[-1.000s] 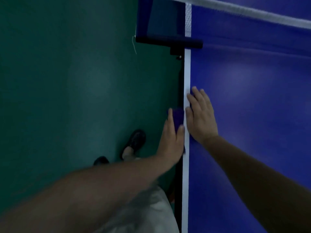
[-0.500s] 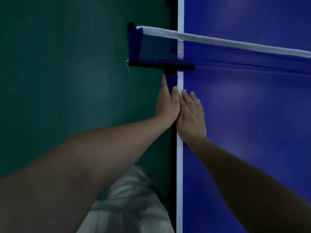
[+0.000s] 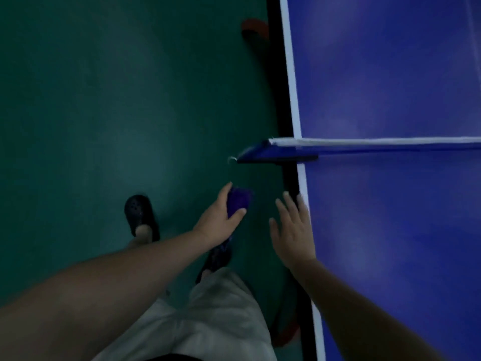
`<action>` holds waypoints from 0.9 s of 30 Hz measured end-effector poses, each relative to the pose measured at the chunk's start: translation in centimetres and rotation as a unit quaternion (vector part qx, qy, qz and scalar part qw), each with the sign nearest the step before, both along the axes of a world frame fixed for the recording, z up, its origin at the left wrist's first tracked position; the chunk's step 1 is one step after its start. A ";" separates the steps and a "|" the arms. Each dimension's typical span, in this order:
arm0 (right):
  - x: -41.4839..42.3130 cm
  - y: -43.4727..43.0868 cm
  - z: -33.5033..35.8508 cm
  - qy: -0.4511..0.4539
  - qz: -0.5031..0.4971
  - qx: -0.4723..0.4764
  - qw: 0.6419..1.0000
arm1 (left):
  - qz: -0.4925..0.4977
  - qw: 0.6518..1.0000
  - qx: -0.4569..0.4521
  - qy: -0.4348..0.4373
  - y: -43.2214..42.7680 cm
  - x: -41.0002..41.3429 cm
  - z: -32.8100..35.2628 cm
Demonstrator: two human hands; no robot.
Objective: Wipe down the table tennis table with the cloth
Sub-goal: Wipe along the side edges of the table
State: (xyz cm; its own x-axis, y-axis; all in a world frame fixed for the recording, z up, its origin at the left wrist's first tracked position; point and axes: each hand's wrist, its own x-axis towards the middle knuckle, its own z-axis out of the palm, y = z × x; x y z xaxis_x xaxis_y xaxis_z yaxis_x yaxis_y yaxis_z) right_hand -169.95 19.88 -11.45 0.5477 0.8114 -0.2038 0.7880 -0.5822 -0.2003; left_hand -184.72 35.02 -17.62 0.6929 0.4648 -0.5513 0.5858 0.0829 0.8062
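Note:
The blue table tennis table fills the right side, with a white stripe along its left edge. My left hand is shut on a purple cloth, held off the table over the green floor, left of the edge. Fingers spread, my right hand hovers just left of the white stripe, holding nothing. The net crosses the table just beyond both hands, and its post sticks out past the edge.
Green floor lies to the left. My black shoes and pale shorts show below. An orange-red part shows under the table's far edge, another under the near edge.
Both hands have come off the table's edge near the net post and drawn back to the left. The view has tilted so the net now sits mid-frame.

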 end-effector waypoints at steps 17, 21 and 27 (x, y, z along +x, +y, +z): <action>-10.9 30.2 2.2 0.101 0.068 -0.108 0.987 | 0.126 0.987 0.090 0.038 25.0 -11.3 2.8; -4.1 33.7 4.4 0.091 0.091 -0.131 0.983 | 0.130 0.989 0.073 -0.019 26.6 -5.7 3.9; 10.3 33.3 6.9 0.042 0.123 -0.120 0.984 | 0.145 0.987 0.011 -0.067 24.9 5.5 3.8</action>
